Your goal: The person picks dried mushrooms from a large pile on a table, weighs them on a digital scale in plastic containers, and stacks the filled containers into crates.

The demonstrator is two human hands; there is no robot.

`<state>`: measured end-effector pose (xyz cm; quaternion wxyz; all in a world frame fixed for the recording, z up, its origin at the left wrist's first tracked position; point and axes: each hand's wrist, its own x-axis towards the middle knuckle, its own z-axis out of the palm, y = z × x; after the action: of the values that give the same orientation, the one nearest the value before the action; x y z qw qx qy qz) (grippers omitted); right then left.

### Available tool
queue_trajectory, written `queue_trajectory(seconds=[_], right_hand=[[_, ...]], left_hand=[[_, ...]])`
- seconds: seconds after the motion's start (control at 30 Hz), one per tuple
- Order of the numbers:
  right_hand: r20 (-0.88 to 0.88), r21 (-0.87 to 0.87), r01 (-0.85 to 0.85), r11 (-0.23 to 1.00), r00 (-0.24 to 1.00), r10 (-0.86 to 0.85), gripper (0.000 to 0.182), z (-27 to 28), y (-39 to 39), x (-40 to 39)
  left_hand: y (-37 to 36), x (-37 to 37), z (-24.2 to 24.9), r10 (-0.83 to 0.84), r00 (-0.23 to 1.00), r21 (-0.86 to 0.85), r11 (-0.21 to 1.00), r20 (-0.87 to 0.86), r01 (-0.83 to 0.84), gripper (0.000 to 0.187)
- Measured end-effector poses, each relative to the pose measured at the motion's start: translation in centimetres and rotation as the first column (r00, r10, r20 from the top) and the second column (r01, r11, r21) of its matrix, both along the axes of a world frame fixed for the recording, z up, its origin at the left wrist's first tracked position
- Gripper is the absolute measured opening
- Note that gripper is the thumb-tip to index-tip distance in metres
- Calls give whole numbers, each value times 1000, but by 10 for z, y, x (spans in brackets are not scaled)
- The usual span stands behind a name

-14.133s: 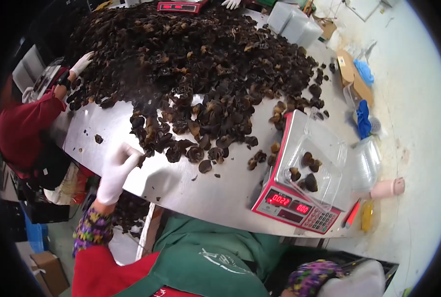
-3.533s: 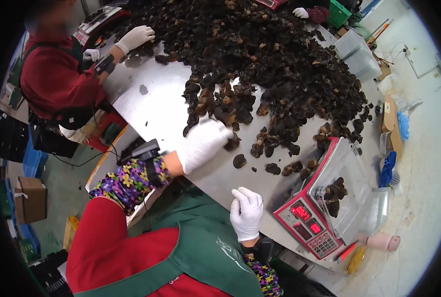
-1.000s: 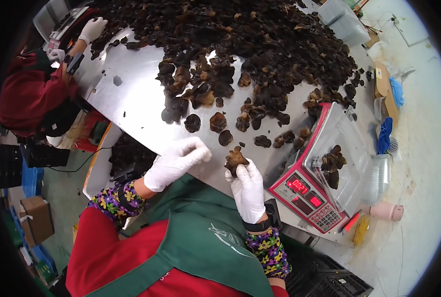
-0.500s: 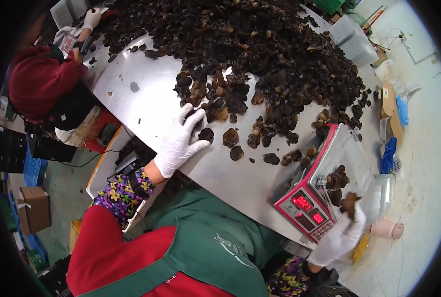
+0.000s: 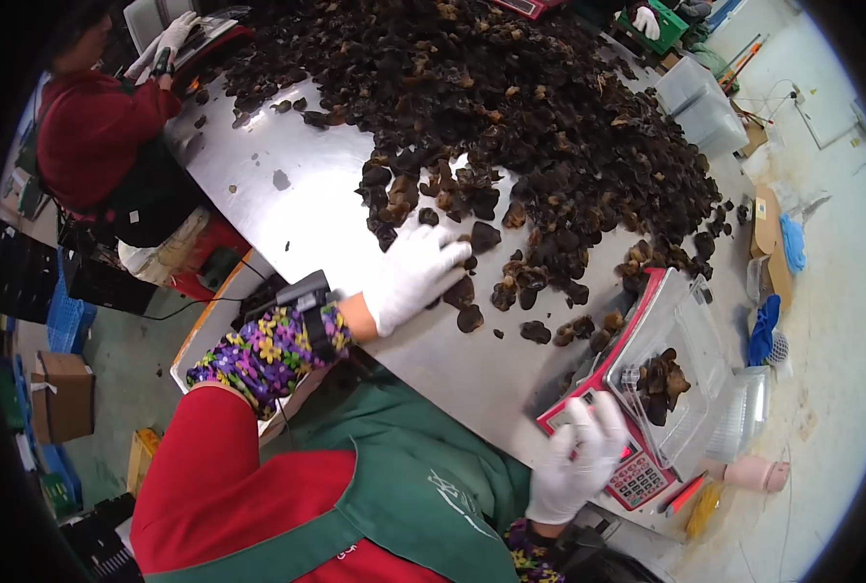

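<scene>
A long steel table (image 5: 306,194) ran away from the person, and most of its far half lay under a great heap of dark dried mushrooms (image 5: 491,87). The heap thinned toward the near edge into a loose scatter of single pieces (image 5: 510,282). At the table's far left a co-worker in a red top (image 5: 93,126) stood bent over it, white-gloved hands up at the corner. Another gloved hand (image 5: 646,19) showed at the far right end.

On the near right corner of the table stood a red scale (image 5: 608,428) with a lit display and a keypad. A clear plastic box (image 5: 676,379) sat open on its platform, and a small clump of mushrooms (image 5: 658,381) lay inside it. Beside the scale, off the table edge, was a stack of more clear boxes (image 5: 744,408), with a pink cup (image 5: 755,474) just below them.

The person wore a red top, a green apron and flowered sleeve covers, with white gloves on both hands, which were well apart. The left hand (image 5: 415,274) lay palm down on the scatter, fingers spread and resting on a few mushrooms at the heap's near edge; whether it gripped any could not be told. The right hand (image 5: 577,459) rested over the front of the scale, fingers loosely open on the display and keypad, holding nothing that could be seen.
</scene>
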<state>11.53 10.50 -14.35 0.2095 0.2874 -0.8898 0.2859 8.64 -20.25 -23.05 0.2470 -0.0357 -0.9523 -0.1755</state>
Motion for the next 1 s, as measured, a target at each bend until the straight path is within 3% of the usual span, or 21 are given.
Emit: queue_trajectory(seconds=[0.03,0.07,0.2,0.3,0.4,0.47,0.53,0.6,0.73,0.8,0.83,0.87,0.93,1.0], right_hand=[[18,1,-40,999,999,40,34,-5,-9,4],[84,-47,-87,995,992,90,32,-12,-16,10],[216,-86,-238,968,944,251,33,-48,-37,18],[243,-75,-269,960,929,279,33,-67,-46,17],[246,-80,-288,954,922,299,33,-80,-51,12],[258,-94,-259,961,926,275,31,-90,-51,11],[265,-90,-247,965,928,262,30,-102,-49,10],[271,-83,-239,967,929,253,30,-106,-48,10],[263,-81,-244,966,930,256,29,-106,-49,11],[272,-82,-236,968,929,250,29,-106,-49,10],[274,-94,-237,967,928,254,29,-105,-49,10],[277,-107,-238,965,925,259,30,-105,-49,11],[283,-105,-234,967,925,255,30,-103,-49,11],[289,-107,-241,965,921,262,30,-104,-49,11]], left_hand=[[13,10,-1,46,988,16,999,-146,-44,32],[22,24,-1,98,992,-33,994,-81,-101,34],[35,56,-14,49,999,4,999,-12,-49,48],[32,59,-14,71,997,-40,997,27,-70,51],[12,56,12,52,998,191,980,47,-60,52],[-17,41,13,124,992,312,944,-25,-110,55],[-47,20,3,340,935,244,919,-101,-308,55],[-74,1,4,461,882,40,887,-99,-459,56],[-94,-21,-4,406,914,143,905,-12,-400,39],[-86,-12,9,197,978,99,974,65,-202,20],[-76,-7,14,165,985,92,983,-52,-160,2],[-66,2,17,164,986,201,967,-12,-158,3],[-60,19,11,205,970,213,961,-130,-174,9],[-51,41,10,279,957,281,927,-73,-249,17]])
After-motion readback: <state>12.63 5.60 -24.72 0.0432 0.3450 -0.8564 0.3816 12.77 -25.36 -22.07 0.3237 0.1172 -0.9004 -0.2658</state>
